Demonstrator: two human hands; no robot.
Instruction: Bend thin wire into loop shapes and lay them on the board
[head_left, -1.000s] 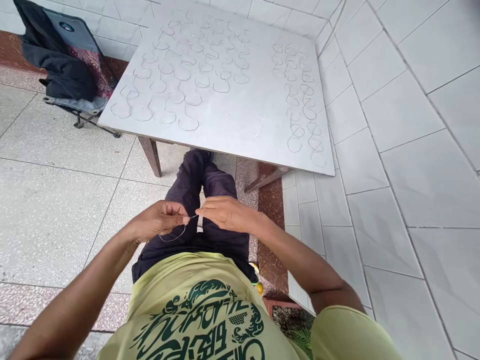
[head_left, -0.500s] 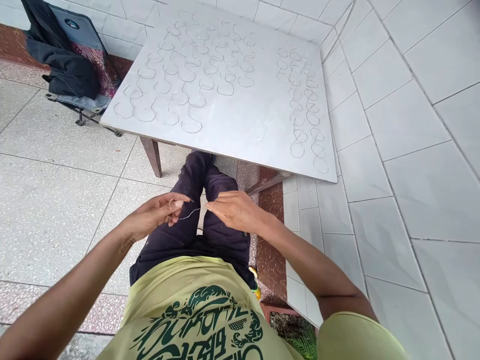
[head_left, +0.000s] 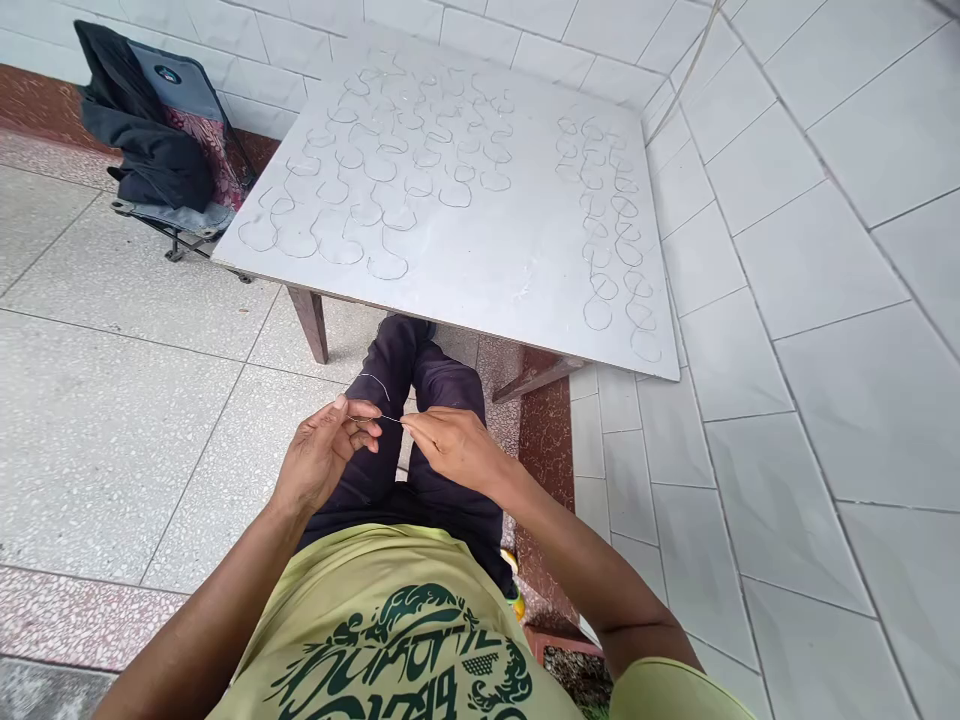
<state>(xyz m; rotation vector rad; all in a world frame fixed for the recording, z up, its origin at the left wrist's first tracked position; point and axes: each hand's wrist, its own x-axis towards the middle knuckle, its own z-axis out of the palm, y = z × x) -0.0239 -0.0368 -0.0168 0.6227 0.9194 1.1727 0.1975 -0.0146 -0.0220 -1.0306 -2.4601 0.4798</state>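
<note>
As the fingers [head_left: 365, 409] of the left hand [head_left: 319, 465] and the fingers [head_left: 411, 427] of the right hand [head_left: 454, 450] close from either side on a thin wire [head_left: 382, 418], a short length of it spans the small gap between the hands. Its free end curves up and away past the left fingertips. Neither hand has released it, and the two touch only through the wire, which is held above the lap, over dark trousers [head_left: 394, 350].

Beyond the knees stands a pale surface [head_left: 480, 240] on dark wooden legs. Many wire loops [head_left: 387, 265] of much the same hooked shape lie on it in a large cluster to the left and middle, and a double column of loops [head_left: 598, 313] runs along its right side. Judging by how they lie, a good number of pieces look done. The wire in the fingers is not among them, and how many more are left cannot be told from this view.

Farther left, a black jacket [head_left: 146, 150] hangs on a folding chair [head_left: 180, 90] on the speckled floor [head_left: 127, 450], and white tiles [head_left: 810, 260] fill the right.
</note>
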